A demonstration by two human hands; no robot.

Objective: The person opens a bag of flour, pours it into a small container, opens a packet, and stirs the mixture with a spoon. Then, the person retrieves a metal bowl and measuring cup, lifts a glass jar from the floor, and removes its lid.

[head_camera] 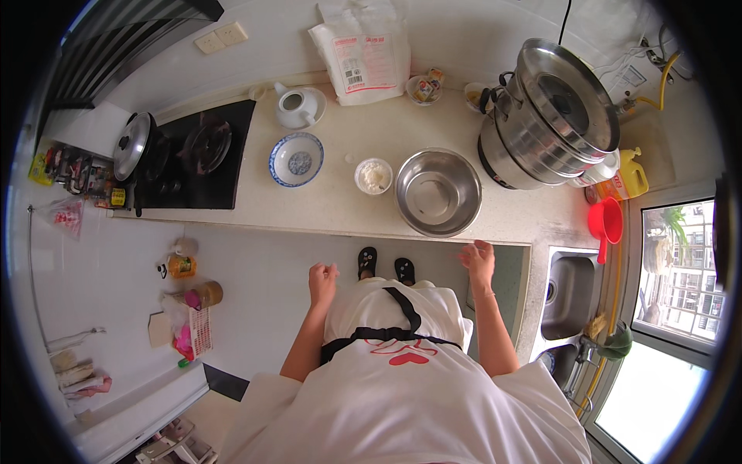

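Observation:
My left hand (323, 282) hangs in front of the counter, its fingers loosely bent and apart, with nothing seen in it. My right hand (480, 264), slightly blurred, is just short of the counter's front edge, fingers parted and holding nothing visible. It is nearest to a wide stainless steel bowl (432, 192), which looks empty. Left of that bowl stands a small white bowl (373, 176) of white powder with what looks like a utensil in it. Farther left is a blue-and-white patterned bowl (296, 160).
A tall steel steamer pot (539, 122) stands at the right rear. Behind are a white printed sack (371, 58) and a white teapot (297, 107). A black gas hob (197, 156) lies left; a steel sink (571, 296) and red dipper (604, 223) are right.

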